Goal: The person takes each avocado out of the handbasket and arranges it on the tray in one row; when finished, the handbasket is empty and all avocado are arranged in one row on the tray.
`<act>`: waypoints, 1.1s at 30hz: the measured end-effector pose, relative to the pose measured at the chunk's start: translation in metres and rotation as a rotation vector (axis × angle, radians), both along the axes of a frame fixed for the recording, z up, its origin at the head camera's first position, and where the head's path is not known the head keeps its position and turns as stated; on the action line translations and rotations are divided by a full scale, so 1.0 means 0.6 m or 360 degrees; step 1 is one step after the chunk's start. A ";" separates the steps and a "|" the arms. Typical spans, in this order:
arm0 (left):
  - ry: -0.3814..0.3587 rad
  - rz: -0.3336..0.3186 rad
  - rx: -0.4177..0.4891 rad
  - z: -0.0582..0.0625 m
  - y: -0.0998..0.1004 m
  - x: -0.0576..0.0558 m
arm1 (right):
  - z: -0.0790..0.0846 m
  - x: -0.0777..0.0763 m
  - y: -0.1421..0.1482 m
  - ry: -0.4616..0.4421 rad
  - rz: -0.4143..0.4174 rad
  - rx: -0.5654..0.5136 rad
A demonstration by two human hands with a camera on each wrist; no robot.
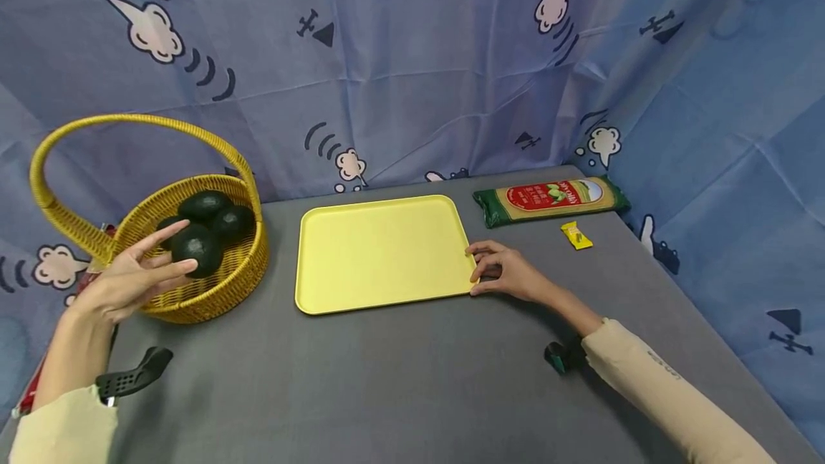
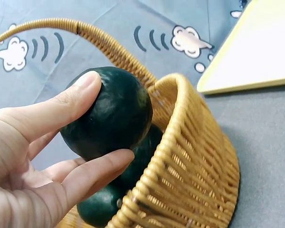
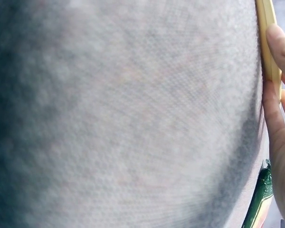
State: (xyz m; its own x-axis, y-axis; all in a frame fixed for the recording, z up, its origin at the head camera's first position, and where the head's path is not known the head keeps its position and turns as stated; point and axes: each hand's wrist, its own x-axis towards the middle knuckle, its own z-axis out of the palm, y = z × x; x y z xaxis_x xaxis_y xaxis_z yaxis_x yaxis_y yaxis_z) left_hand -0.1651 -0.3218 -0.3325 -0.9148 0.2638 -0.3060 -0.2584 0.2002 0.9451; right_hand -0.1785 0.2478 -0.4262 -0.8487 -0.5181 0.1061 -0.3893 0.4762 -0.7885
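My left hand (image 1: 138,274) grips a dark green avocado (image 2: 116,114), thumb on one side and fingers on the other. It holds the avocado over the yellow wicker basket (image 1: 248,278), where several more avocados (image 1: 205,205) lie. In the left wrist view, the basket's rim stands just right of the held fruit. My right hand (image 1: 512,274) is at the right edge of a yellow rectangular tray (image 1: 380,256), its thumb near the front corner. Thumb and fingers pinch that tray edge in the right wrist view, where the hand is partly cut off.
Behind the right hand lies a green and red packet (image 1: 548,199), with a small yellow wrapped sweet (image 1: 576,235) before it. The basket's tall handle (image 1: 138,119) arches above its left side. Patterned blue cloth (image 1: 412,56) hangs behind the grey table (image 1: 361,378).
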 end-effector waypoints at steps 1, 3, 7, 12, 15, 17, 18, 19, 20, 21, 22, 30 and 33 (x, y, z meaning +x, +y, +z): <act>0.0002 -0.0007 -0.0014 0.002 0.002 0.000 | 0.001 0.000 -0.002 -0.0003 -0.0004 0.0003; -0.0002 -0.0020 -0.0014 0.007 0.007 0.001 | 0.003 0.001 -0.005 -0.0007 -0.0019 0.0010; 0.0027 -0.0064 0.0035 0.015 0.024 -0.002 | 0.023 0.013 -0.009 0.0006 -0.0036 0.0009; 0.0085 -0.0139 0.0178 0.021 0.040 0.001 | 0.047 0.024 -0.019 -0.0002 -0.0022 0.0028; 0.0122 -0.0178 0.0215 0.024 0.047 0.005 | 0.049 0.024 -0.022 0.0009 -0.0014 0.0038; 0.0140 -0.0191 0.0220 0.025 0.053 0.007 | 0.048 0.023 -0.023 0.0020 -0.0006 0.0036; 0.0145 -0.0191 0.0217 0.026 0.056 0.009 | 0.048 0.023 -0.024 0.0021 -0.0002 0.0032; 0.0147 -0.0192 0.0223 0.026 0.060 0.009 | 0.048 0.023 -0.024 0.0021 -0.0001 0.0029; 0.0153 -0.0194 0.0211 0.027 0.065 0.010 | 0.048 0.023 -0.024 0.0019 0.0002 0.0025; 0.0159 -0.0199 0.0204 0.027 0.070 0.010 | 0.047 0.023 -0.024 0.0019 0.0003 0.0025; 0.0166 -0.0191 0.0181 0.028 0.076 0.010 | 0.047 0.023 -0.024 0.0017 0.0005 0.0022; 0.0182 -0.0162 0.0208 0.017 0.129 0.003 | 0.049 0.024 -0.025 0.0013 0.0002 0.0030; 0.0194 -0.0183 0.0271 0.007 0.153 -0.007 | 0.048 0.024 -0.023 0.0000 -0.0013 0.0027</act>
